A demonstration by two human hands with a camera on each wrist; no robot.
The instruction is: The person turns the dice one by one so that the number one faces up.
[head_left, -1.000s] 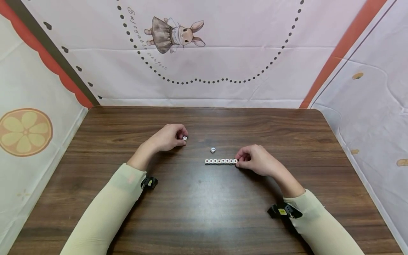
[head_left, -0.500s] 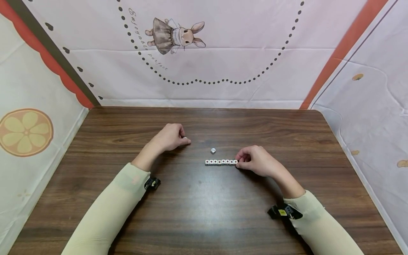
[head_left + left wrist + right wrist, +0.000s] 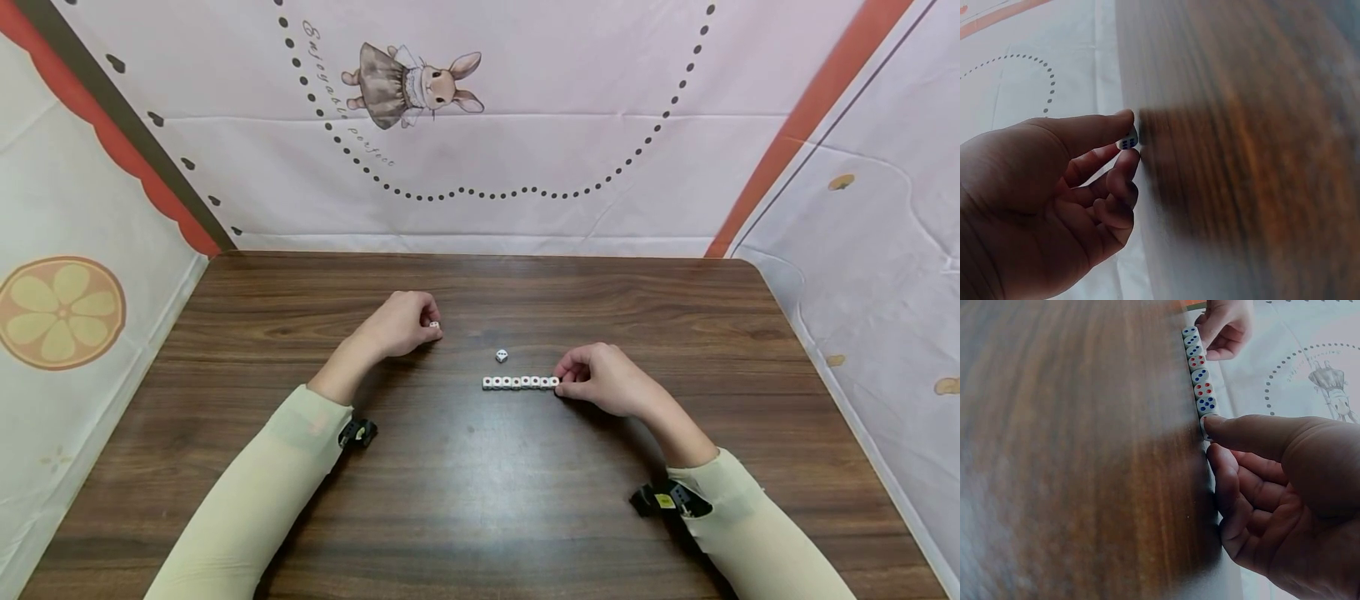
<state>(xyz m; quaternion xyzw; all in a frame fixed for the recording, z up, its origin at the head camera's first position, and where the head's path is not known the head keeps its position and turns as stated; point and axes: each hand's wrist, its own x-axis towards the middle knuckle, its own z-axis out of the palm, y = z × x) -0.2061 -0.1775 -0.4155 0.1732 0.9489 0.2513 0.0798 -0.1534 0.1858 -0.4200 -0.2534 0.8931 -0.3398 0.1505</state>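
Observation:
My left hand (image 3: 397,323) pinches a small white die (image 3: 1127,141) between thumb and fingertips, to the left of the other dice. In the left wrist view, blue pips show on its side. A straight row of white dice (image 3: 521,383) lies side by side on the table, each with a single red dot facing up. At the row's right end, my right hand (image 3: 609,379) has its thumb and index finger on the last die (image 3: 1204,427), which the thumb partly covers. Just behind the row sits one loose die (image 3: 501,356), set at an angle.
The brown wood-grain table (image 3: 480,500) spans the view. Behind it hangs a pale cloth (image 3: 570,150) printed with a rabbit, and similar printed cloths line both sides. Black wrist cameras (image 3: 358,432) sit at both cuffs.
The die in my left hand went mostly behind the thumb and now shows again, as the fingers shifted on it. My right hand, the row and the loose die stay in place.

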